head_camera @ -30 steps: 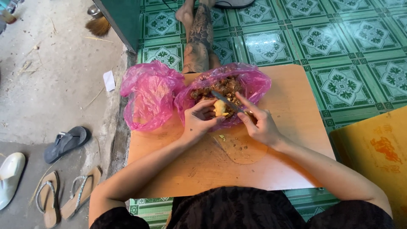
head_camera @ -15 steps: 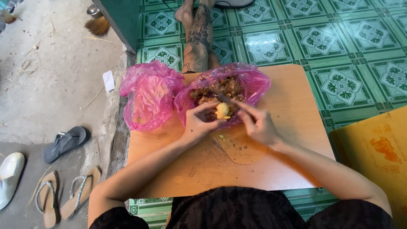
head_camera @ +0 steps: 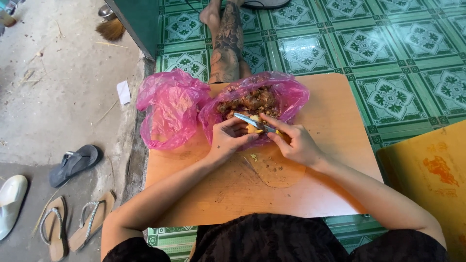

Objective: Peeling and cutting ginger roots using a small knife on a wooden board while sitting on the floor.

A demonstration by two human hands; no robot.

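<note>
Left hand (head_camera: 227, 140) gripped a yellowish root piece (head_camera: 253, 129) at frame centre. Right hand (head_camera: 296, 143) closed around a small knife (head_camera: 248, 120), blade on it, beside pink bag (head_camera: 291, 94).

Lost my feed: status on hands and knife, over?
Left hand grips pale yellow piece. Right hand holds knife against it. Pink bag of scraps directly behind.

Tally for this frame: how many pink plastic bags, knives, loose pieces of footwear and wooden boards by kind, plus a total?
Pink plastic bags: 2, empty bag, filled bag
Small metal-bladed knife in right hand: 1
Footwear on concrete: 4, dark sandal, white shoe, two tan sandals
Wooden cutting board: 1
Total: 8
</note>
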